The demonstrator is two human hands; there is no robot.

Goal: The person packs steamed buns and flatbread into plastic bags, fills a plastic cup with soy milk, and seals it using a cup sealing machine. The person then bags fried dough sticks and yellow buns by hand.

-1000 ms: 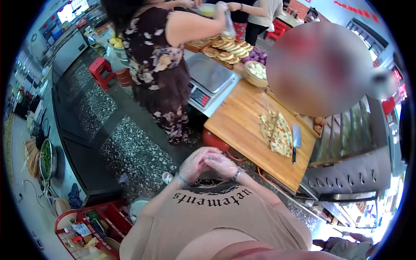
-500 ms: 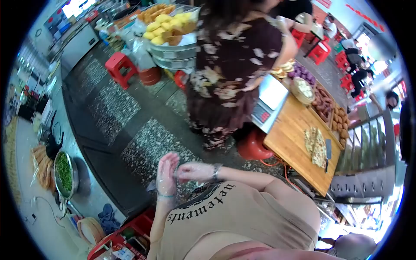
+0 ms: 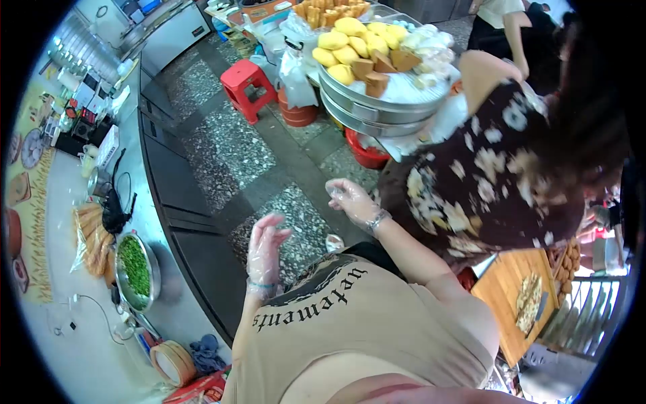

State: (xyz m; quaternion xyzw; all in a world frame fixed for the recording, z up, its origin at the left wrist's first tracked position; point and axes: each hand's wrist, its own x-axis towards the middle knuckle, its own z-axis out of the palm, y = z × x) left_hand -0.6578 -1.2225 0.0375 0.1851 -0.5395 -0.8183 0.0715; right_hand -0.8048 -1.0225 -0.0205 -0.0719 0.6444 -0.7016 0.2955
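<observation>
One left hand [image 3: 266,252] and one right hand [image 3: 354,204], gloved, hover apart.

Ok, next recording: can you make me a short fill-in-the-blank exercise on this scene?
The left hand and right hand both wear clear plastic ____.
The plastic stool on the floor is coloured ____.
The metal bowl on the counter holds chopped food coloured ____.

Missing words: gloves; red; green.

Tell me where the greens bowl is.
In the head view, the greens bowl sits on the counter at the person's left, beside the clear bag of tan food.
</observation>
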